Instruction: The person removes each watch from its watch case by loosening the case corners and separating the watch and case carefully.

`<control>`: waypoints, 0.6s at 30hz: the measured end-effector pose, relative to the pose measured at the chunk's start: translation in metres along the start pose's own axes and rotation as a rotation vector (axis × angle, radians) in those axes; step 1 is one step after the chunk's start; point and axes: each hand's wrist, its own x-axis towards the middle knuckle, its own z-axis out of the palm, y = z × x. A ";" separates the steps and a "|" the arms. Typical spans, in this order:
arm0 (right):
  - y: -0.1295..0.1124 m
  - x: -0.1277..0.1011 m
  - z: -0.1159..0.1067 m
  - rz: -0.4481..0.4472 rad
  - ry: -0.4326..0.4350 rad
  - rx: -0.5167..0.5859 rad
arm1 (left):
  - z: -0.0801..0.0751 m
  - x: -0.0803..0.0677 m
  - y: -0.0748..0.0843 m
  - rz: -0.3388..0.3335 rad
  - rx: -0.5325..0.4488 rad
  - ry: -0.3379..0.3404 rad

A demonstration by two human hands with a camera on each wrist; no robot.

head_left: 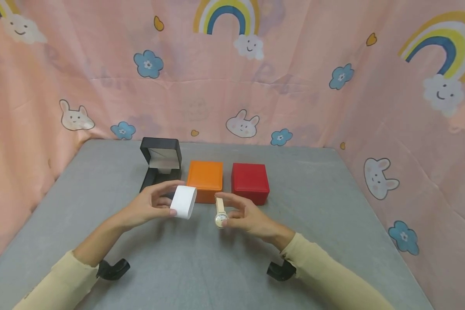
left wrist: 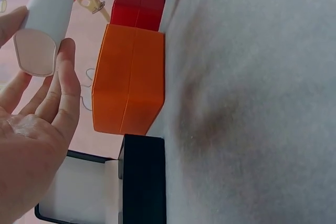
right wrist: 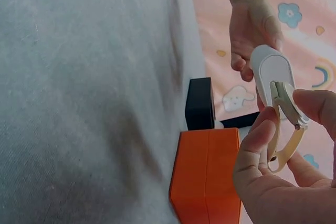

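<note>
My left hand (head_left: 149,206) grips a white watch cushion (head_left: 184,201) between thumb and fingers, above the table. In the left wrist view the cushion (left wrist: 48,19) shows a flat, rounded end. Just to the right, my right hand (head_left: 252,217) pinches a cream-strapped wristwatch (head_left: 220,215) with a round pale dial. The right wrist view shows the watch (right wrist: 286,119) with its strap in an open loop, in front of the cushion (right wrist: 273,72); whether they touch I cannot tell. Behind the left hand stands a black watch box (head_left: 160,157), lid raised, with a pale lining.
A closed orange box (head_left: 205,175) and a closed red box (head_left: 250,180) stand side by side, right of the black one. All rest on a grey cloth-covered table (head_left: 201,267). A pink patterned curtain (head_left: 201,86) hangs behind and at both sides.
</note>
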 end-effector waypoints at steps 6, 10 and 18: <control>-0.001 0.004 0.005 0.004 -0.008 -0.004 | -0.003 -0.004 0.000 -0.002 0.012 0.017; -0.003 0.007 0.009 0.000 -0.005 -0.025 | -0.005 -0.007 0.000 -0.007 0.020 0.025; -0.002 0.012 0.019 0.010 -0.008 -0.030 | -0.009 -0.015 -0.002 -0.034 0.037 0.049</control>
